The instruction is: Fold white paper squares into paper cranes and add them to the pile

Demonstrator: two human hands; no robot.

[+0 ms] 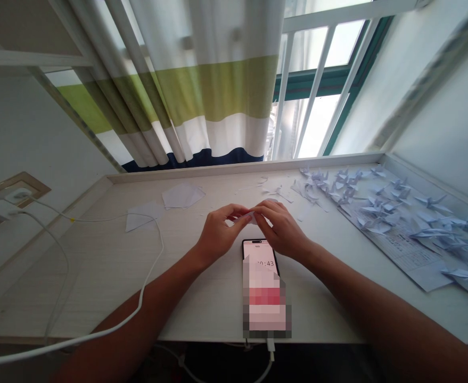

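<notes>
A small piece of white paper (253,217) is pinched between both my hands above the middle of the desk. My left hand (222,230) has its thumb and fingers closed on the paper's left side. From the right, my right hand (278,226) grips the same paper with fingers bent over it. Much of the paper is hidden by my fingers, so its folds cannot be made out. Just below my hands lies a phone (261,266) with a lit pink screen, partly blurred out.
Folded paper cranes (381,207) crowd the right side, some on a printed sheet (401,250). Loose paper sheets (182,195) lie at left, with paper scraps (276,191) behind my hands. A white cable (154,255) crosses my left forearm. Curtain (218,80) and window bars (313,80) stand behind.
</notes>
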